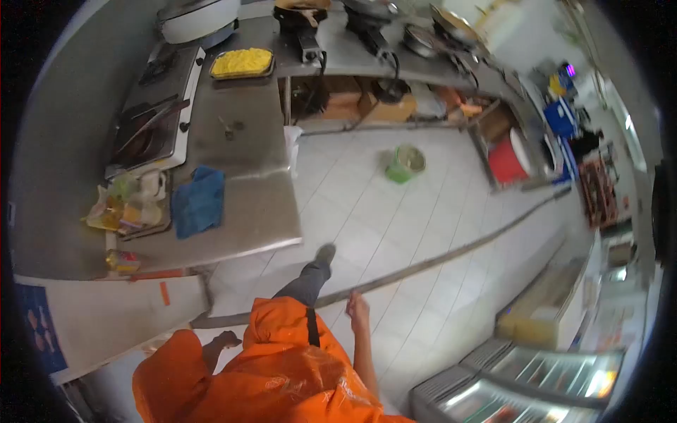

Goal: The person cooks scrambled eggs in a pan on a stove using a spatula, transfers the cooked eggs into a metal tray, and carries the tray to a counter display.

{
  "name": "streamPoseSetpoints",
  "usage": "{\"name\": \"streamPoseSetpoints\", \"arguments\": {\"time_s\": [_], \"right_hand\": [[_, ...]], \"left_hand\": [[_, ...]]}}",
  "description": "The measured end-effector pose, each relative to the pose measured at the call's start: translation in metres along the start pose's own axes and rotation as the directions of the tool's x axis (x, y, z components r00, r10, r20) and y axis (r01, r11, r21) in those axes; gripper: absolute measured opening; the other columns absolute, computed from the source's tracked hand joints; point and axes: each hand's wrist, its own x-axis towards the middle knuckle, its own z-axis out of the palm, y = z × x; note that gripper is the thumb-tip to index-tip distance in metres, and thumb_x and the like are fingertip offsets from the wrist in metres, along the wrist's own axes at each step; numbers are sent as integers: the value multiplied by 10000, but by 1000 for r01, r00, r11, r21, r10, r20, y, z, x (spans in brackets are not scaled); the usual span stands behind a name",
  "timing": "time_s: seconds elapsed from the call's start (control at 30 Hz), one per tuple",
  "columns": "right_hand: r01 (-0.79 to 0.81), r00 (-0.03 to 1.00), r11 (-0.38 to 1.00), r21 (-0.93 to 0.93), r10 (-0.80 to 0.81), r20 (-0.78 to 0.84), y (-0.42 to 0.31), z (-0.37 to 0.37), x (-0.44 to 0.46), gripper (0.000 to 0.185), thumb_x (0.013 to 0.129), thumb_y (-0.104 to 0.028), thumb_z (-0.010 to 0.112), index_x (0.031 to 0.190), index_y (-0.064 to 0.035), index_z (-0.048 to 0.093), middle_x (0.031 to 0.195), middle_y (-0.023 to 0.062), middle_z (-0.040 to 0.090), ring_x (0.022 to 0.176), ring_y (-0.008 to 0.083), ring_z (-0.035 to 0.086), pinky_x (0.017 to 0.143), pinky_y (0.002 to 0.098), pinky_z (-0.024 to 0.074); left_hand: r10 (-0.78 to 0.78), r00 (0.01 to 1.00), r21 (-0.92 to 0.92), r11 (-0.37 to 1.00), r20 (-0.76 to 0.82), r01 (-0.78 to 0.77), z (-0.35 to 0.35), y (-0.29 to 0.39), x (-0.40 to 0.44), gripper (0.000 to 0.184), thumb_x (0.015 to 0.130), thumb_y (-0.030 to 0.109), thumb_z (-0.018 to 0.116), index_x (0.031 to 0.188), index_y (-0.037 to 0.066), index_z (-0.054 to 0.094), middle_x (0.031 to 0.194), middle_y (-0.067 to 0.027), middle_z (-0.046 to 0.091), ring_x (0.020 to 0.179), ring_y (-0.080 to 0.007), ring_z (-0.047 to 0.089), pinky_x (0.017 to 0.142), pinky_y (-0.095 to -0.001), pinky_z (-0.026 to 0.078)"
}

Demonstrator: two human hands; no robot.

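Note:
My right hand (357, 308) hangs at my right side over the tiled floor, its fingers loosely curled, with nothing visible in them. My left hand (224, 341) is low at my left side, dark and blurred, so its fingers are hard to make out. Between the hands is my orange apron (296, 352), and one foot is forward on the tiles. The nearest surface ahead of my left hand is a steel counter (254, 204). On it lie a blue cloth (198, 202), a tray with bags and egg cartons (137, 201), and a tray of yellow food (242, 63).
A griddle (156, 106) stands on the left counter, and pans (422, 41) sit on burners along the back. A green bucket (405, 164) is on the floor. Ahead, a raised strip (437, 259) crosses the tiles. Right are a red bucket (508, 158) and a glass-topped cooler (493, 400).

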Motion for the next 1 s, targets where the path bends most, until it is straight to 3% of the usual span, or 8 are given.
{"name": "streamPoseSetpoints", "arguments": {"time_s": [0.1,0.17,0.2,0.53,0.57,0.7,0.8,1.0], "right_hand": [[-232,970,897,-377,186,-155,79,-136,95,239,930,-307,645,985,-76,667,811,51,638,682,149,596,571,307,498],[-32,983,-144,-989,176,-58,80,-196,110,361,933,-362,578,1189,-112,631,1164,99,664,1091,305,605,952,482,468],[36,977,-289,-957,212,-27,71,-211,119,371,931,-372,571,1188,-113,638,1172,106,661,1098,306,604,960,481,464],[523,728,262,-811,357,585,-151,-239,449,493,910,-481,503,1179,-118,701,1253,176,637,1171,319,588,1036,471,422],[534,841,-459,-710,377,388,-185,-180,491,450,947,-444,461,1205,-124,645,1214,110,664,1132,319,616,937,499,487],[558,801,-109,-823,-190,568,-359,83,576,445,923,-427,493,980,-33,692,1005,225,687,919,448,642,777,527,518],[820,468,-355,-449,-34,883,-432,265,614,276,871,-130,526,1083,-113,702,1125,144,688,1075,346,630,890,446,516],[740,576,497,-453,-121,808,-490,556,549,322,973,-305,540,1084,-29,661,900,114,695,841,190,675,711,342,538]], "left_hand": [[64,996,-170,983,-62,-73,-10,96,37,467,991,421,464,1261,58,579,1173,-155,640,1063,-325,604,891,-427,488],[64,987,-294,950,-145,-105,-40,152,47,467,992,419,468,1272,60,573,1179,-146,638,1061,-314,605,886,-419,491],[34,981,-357,928,-189,-101,-55,171,46,468,992,418,470,1278,61,570,1182,-141,637,1060,-308,605,883,-415,493],[-381,903,-763,639,-199,102,-74,279,29,477,998,409,488,1333,73,541,1212,-96,628,1050,-250,608,858,-373,509],[-371,914,-785,610,-164,107,-60,305,32,479,999,408,490,1339,74,538,1215,-92,627,1049,-244,609,856,-369,510],[-184,983,-842,531,-10,91,-50,405,48,486,1001,404,497,1361,78,527,1227,-74,623,1046,-220,610,846,-353,517],[-29,997,-877,476,66,72,-120,453,56,492,1003,401,502,1377,82,518,1235,-61,620,1043,-203,611,838,-340,522],[-113,835,-682,640,-539,-353,-370,495,133,426,1042,289,477,1380,31,510,1295,-100,603,1161,-195,582,991,-356,459]]}}
